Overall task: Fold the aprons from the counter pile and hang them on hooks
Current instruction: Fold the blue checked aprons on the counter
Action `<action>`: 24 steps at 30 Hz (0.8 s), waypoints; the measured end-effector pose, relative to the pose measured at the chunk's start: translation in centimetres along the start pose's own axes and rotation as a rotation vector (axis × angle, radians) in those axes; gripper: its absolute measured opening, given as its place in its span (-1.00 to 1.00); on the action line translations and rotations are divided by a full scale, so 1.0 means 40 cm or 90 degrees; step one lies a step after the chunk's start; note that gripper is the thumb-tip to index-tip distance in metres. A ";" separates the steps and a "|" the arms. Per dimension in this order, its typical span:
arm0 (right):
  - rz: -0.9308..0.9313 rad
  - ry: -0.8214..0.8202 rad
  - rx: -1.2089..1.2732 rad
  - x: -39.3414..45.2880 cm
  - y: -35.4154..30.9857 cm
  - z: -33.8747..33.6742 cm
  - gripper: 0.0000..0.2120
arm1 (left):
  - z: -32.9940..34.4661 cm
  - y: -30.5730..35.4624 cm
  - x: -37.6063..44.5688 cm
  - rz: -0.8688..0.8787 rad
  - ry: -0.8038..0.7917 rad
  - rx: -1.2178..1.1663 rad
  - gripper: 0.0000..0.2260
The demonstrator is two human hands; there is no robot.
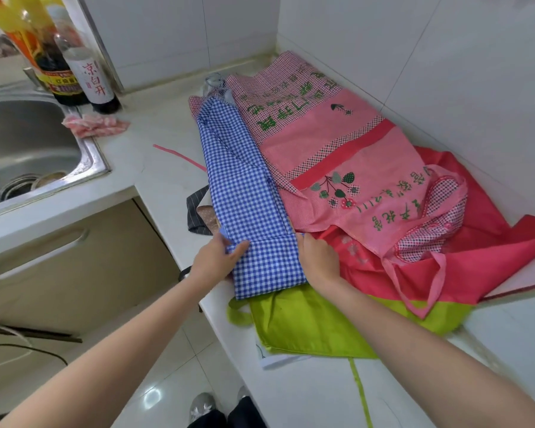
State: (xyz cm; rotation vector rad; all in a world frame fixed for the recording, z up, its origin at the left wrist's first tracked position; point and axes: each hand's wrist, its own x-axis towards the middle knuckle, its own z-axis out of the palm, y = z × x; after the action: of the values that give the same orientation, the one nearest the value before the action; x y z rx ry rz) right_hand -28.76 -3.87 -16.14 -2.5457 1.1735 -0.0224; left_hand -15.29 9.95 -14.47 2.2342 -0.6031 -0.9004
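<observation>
A blue-and-white checked apron lies folded into a long strip on the white counter, on top of the apron pile. My left hand grips its near left edge, thumb on top of the cloth. My right hand grips the near right edge, fingers tucked under it. Beside it lies a pink apron with green printed characters. A red apron and a lime-green apron lie beneath. A dark striped apron peeks out at the left. No hooks are in view.
A steel sink is set into the counter at the left, with bottles behind it and a pink rag at its corner. White tiled walls enclose the counter's far corner. Below are cabinet doors and a tiled floor.
</observation>
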 end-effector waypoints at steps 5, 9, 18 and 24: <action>-0.017 0.009 -0.075 0.005 -0.004 -0.004 -0.61 | 0.008 0.030 0.030 0.190 0.053 0.344 -0.51; -0.149 0.051 -0.052 0.042 -0.017 -0.036 -0.67 | 0.044 0.033 0.032 0.241 -0.032 0.501 -0.57; -0.045 -0.025 0.125 0.190 -0.106 -0.022 -0.81 | 0.070 0.024 0.087 0.203 0.100 0.491 -0.16; 0.077 -0.076 0.202 0.234 -0.055 0.003 -0.80 | 0.093 -0.007 0.109 0.227 0.088 0.524 0.02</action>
State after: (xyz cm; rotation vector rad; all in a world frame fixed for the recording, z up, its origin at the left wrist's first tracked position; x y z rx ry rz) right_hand -20.97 -9.45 -16.74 -2.1690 1.1717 -0.0254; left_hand -15.10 6.01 -18.65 2.7102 -1.4468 -0.3234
